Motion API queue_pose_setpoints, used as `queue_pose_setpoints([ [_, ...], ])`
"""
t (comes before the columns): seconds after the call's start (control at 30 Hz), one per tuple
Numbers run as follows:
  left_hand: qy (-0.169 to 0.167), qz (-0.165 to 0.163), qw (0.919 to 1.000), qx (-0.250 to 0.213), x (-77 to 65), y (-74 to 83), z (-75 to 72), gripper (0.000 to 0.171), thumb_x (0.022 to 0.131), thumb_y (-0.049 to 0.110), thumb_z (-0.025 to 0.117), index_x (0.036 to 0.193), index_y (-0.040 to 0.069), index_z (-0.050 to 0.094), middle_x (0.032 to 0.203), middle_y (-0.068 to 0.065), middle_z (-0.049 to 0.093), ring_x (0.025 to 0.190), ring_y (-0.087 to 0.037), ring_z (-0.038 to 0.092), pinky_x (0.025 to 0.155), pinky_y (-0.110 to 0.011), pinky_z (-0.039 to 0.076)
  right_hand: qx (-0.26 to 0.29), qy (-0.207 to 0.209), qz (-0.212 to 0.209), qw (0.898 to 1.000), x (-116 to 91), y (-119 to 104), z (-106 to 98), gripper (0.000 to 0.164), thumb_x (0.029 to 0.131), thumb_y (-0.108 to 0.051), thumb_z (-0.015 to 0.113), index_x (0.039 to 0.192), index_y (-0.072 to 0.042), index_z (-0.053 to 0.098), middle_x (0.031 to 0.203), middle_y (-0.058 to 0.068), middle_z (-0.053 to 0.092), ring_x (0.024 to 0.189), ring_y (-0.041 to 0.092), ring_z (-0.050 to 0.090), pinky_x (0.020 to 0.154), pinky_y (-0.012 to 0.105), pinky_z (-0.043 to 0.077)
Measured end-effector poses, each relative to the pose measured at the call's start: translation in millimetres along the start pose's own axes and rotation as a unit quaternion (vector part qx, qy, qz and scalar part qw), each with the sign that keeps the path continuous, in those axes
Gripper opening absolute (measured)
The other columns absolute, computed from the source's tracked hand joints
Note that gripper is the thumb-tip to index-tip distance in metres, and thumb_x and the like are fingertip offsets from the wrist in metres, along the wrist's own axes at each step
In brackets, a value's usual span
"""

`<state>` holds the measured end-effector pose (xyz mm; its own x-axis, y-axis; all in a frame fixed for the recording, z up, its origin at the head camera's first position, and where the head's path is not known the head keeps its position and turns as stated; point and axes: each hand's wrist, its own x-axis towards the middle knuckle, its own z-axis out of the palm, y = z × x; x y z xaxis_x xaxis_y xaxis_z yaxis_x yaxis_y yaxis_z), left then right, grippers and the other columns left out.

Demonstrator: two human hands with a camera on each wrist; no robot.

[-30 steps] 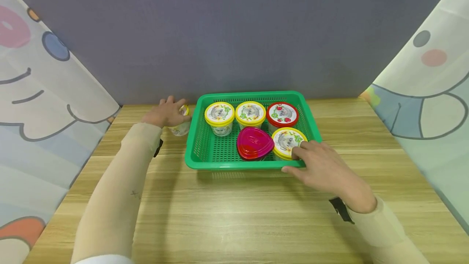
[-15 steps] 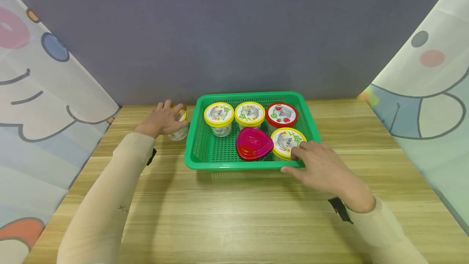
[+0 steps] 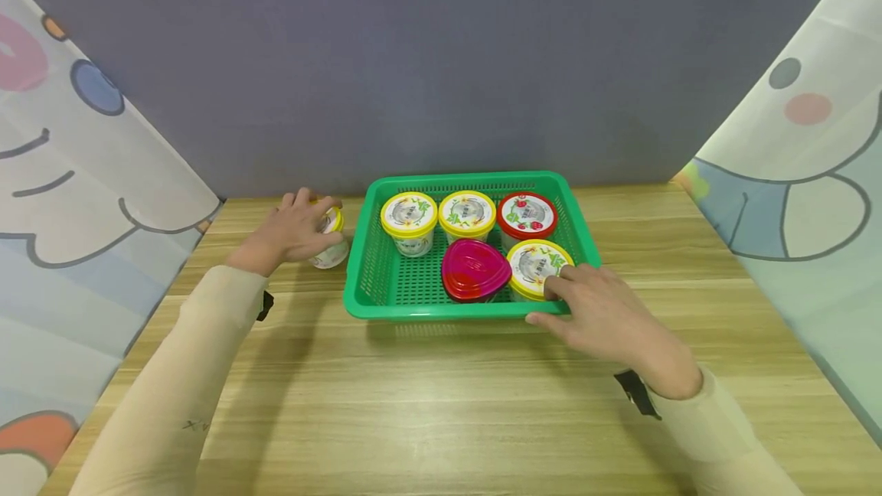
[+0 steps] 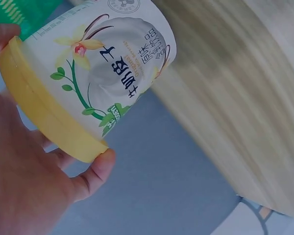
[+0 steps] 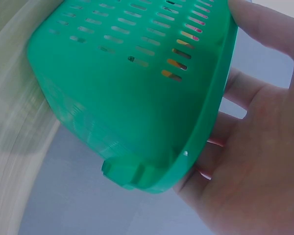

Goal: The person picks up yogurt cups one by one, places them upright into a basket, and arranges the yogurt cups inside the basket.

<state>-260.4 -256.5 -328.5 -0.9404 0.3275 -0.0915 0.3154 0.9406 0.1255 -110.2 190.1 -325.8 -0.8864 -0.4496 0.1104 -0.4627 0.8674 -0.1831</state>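
Observation:
My left hand (image 3: 291, 230) holds a white paper cup with a yellow lid (image 3: 332, 252) just left of the green basket. In the left wrist view, its thumb and fingers span the rim of the yellow lid (image 4: 44, 105); flowers and Chinese print show on the cup's side. My right hand (image 3: 602, 316) grips the front right corner of the green plastic basket (image 3: 413, 311). The right wrist view shows fingers over the basket's rim (image 5: 213, 110), with the thumb on the outer side. Those fingertips lie near a yellow-lidded cup (image 3: 534, 266) inside.
Inside the basket stand two more yellow-lidded cups (image 3: 409, 213) (image 3: 468, 211) along the back and a red-lidded cup (image 3: 527, 214). A rounded triangular container with a magenta lid (image 3: 475, 270) sits at the front. Behind the wooden table (image 3: 427, 404) rises a grey panel (image 3: 441, 60).
My left hand has shifted left and slightly nearer with the cup, leaving a wider gap to the basket. The right hand keeps its place on the rim.

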Motion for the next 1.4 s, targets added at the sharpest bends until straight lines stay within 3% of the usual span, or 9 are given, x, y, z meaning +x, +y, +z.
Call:
queue_pose_setpoints([
  [0.23,0.027,0.012,0.9994,0.019,-17.4,10.4,-17.1,0.059,0.091,0.043,0.048,0.147,0.023,0.045,0.136,-0.023,0.039,0.114,-0.045,0.04,0.086,-0.067,0.037,0.004,0.0,-0.003,1.0,1,-3,1,0.032,0.087,-0.047,0.076,0.087,-0.017,0.064,0.078,-0.007,0.05,0.076,0.017,0.048,0.072,0.039,0.039],
  [0.8,0.08,0.043,0.9949,0.046,-34.2,38.1,-58.2,0.056,0.087,0.039,0.048,0.141,0.023,0.051,0.135,-0.022,0.043,0.117,-0.045,0.043,0.077,-0.06,0.04,0.004,-0.002,0.004,1.0,-1,0,1,0.034,0.088,-0.048,0.075,0.091,-0.016,0.066,0.081,-0.004,0.055,0.077,0.018,0.049,0.072,0.04,0.041],
  [1.0,0.094,0.056,0.9925,0.054,-41.5,44.8,-69.4,0.055,0.088,0.037,0.048,0.14,0.022,0.052,0.132,-0.021,0.046,0.109,-0.042,0.045,0.075,-0.058,0.041,0.003,0.002,0.0,1.0,0,0,1,0.033,0.087,-0.048,0.076,0.09,-0.016,0.065,0.08,-0.005,0.054,0.076,0.018,0.049,0.07,0.039,0.04],
  [1.4,0.121,0.078,0.9889,0.036,-51.4,65.9,-92.2,0.054,0.088,0.034,0.047,0.14,0.023,0.053,0.135,-0.02,0.046,0.111,-0.041,0.044,0.081,-0.06,0.04,0.0,0.0,0.0,1.0,0,1,1,0.033,0.087,-0.048,0.076,0.089,-0.017,0.065,0.08,-0.005,0.054,0.076,0.018,0.049,0.07,0.039,0.04],
])
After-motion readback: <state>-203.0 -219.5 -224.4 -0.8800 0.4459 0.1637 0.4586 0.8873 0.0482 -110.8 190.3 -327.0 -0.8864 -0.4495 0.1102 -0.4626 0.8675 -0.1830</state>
